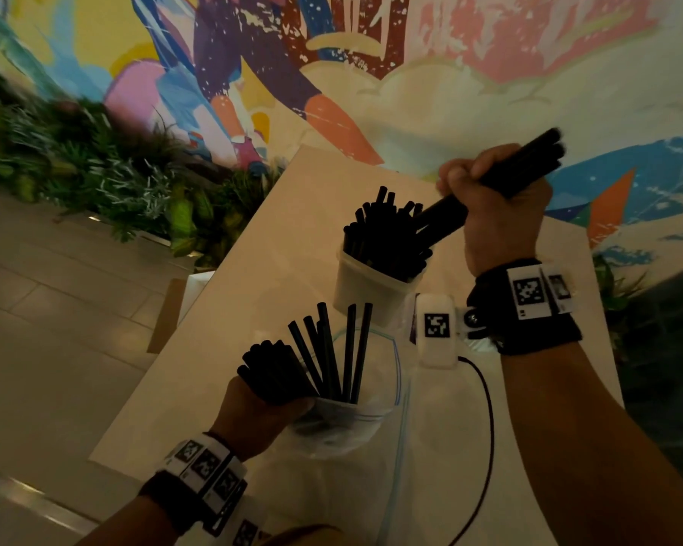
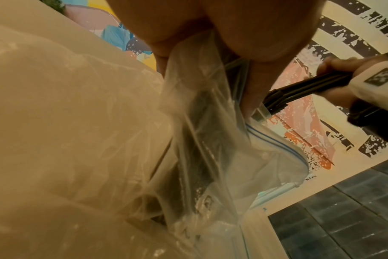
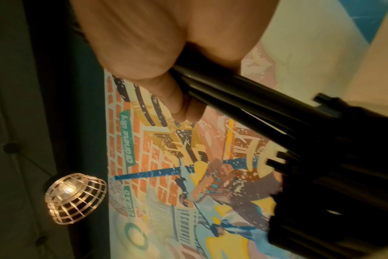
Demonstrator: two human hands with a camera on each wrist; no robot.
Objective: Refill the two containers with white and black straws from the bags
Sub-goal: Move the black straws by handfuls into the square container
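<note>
A white container [image 1: 365,289] packed with black straws [image 1: 383,234] stands on the pale table [image 1: 261,269]. My right hand [image 1: 497,206] grips a bundle of black straws [image 1: 529,163], tilted, its lower end among the straws in the container; the same bundle [image 3: 244,105] fills the right wrist view. My left hand [image 1: 257,415] holds a clear zip bag [image 1: 351,423] upright by its neck, with black straws [image 1: 332,352] sticking out of the bag's mouth. In the left wrist view the bag [image 2: 199,140] hangs below my fingers. No white straws or second container show.
A second clear bag [image 1: 422,466] lies flat on the table near me, under a black cable [image 1: 485,407]. A painted wall rises behind the table, plants [image 1: 95,171] line its foot at the left, and tiled floor lies to the left.
</note>
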